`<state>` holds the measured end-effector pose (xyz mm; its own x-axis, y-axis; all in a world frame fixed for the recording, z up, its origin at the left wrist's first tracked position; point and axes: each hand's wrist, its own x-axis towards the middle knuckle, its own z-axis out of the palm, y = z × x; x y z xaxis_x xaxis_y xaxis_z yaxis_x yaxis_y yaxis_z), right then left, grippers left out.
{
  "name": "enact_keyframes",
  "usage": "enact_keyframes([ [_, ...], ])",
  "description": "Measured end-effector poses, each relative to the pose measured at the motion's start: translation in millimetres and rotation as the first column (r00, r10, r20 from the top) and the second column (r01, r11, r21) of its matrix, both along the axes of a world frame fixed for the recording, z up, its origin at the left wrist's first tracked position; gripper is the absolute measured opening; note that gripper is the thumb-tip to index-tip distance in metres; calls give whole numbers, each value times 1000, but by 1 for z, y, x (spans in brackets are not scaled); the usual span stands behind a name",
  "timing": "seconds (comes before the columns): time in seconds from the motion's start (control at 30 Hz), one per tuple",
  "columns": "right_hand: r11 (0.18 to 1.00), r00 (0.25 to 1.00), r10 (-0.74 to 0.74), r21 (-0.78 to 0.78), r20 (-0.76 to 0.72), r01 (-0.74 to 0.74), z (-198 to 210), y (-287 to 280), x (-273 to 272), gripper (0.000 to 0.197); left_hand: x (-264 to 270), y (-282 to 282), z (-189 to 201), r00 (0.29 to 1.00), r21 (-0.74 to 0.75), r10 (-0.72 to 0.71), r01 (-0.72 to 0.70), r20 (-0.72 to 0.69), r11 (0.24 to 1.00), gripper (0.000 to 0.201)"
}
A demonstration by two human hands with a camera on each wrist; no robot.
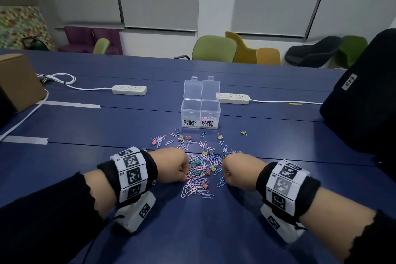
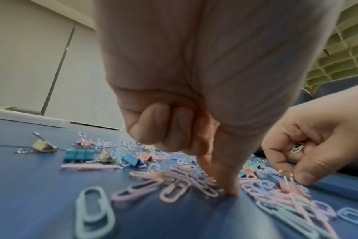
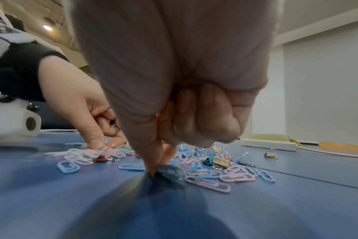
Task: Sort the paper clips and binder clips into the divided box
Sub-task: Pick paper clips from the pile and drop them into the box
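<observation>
A clear divided box point(image 1: 200, 113), labelled BINDER CLIPS on the left and PAPER CLIPS on the right, stands open; some paper clips lie in its right half. In front of it is a loose pile of pastel paper clips and binder clips point(image 1: 201, 167). My left hand point(image 1: 185, 174) is at the pile's left side. Its thumb and forefinger pinch a pink binder clip point(image 3: 103, 156), and a silver handle shows inside its curled fingers. My right hand point(image 1: 225, 176) holds a pale paper clip point(image 2: 296, 148) in its curled fingers. Its tips pinch a blurred dark clip point(image 3: 170, 174) on the table.
Two white power strips point(image 1: 129, 89) point(image 1: 233, 98) lie behind the box, with cords running off. A cardboard box point(image 1: 17, 83) stands at the far left and a black bag point(image 1: 364, 96) at the right. Grey tape strips point(image 1: 70, 104) mark the blue table. Chairs line its far edge.
</observation>
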<state>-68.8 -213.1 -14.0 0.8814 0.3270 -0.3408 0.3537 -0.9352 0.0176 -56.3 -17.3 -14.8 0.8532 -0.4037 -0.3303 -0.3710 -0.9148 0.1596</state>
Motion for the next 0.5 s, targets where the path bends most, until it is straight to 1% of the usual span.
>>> enact_keyframes([
  [0.07,1000,999,-21,22,41,20,0,-2,1,19,-2,4,1,1000,-27,20,-20,15,999,11],
  [0.1,997,997,-58,61,56,54,1,-5,3,19,-1,7,1,999,-50,33,-32,29,998,13],
  [0.13,986,992,-115,126,58,107,2,-9,5,18,1,10,2,998,-77,48,-45,40,996,15],
  [0.17,958,981,-191,225,35,178,3,-13,9,18,2,14,3,997,-115,71,-66,43,991,15],
  [0.2,898,961,-275,348,-30,268,6,-17,11,21,4,17,4,993,-181,118,-114,15,977,15],
  [0.23,783,926,-350,498,-143,373,7,-21,13,25,5,19,5,981,-291,187,-195,-55,937,17],
  [0.27,583,868,-397,649,-298,489,8,-24,14,27,4,20,6,945,-434,263,-323,-194,841,22],
  [0.3,325,792,-389,735,-470,595,8,-27,14,26,4,21,7,878,-566,302,-473,-372,675,24],
  [0.33,89,720,-322,738,-614,669,8,-29,13,23,4,23,9,787,-629,290,-612,-545,480,24],
  [0.37,-65,672,-240,702,-701,709,8,-30,11,19,5,25,11,690,-623,226,-720,-687,305,23],
  [0.4,-141,649,-187,674,-737,725,8,-31,9,16,5,28,14,607,-583,133,-792,-784,182,21],
  [0.43,-178,647,-158,666,-746,725,8,-31,8,15,5,29,18,550,-545,36,-833,-834,93,19],
  [0.47,-198,654,-146,670,-742,716,8,-31,9,15,6,32,20,524,-524,-36,-851,-851,24,16],
  [0.5,-213,658,-144,673,-739,708,8,-30,9,15,8,33,22,516,-516,-84,-856,-852,-24,15],
])
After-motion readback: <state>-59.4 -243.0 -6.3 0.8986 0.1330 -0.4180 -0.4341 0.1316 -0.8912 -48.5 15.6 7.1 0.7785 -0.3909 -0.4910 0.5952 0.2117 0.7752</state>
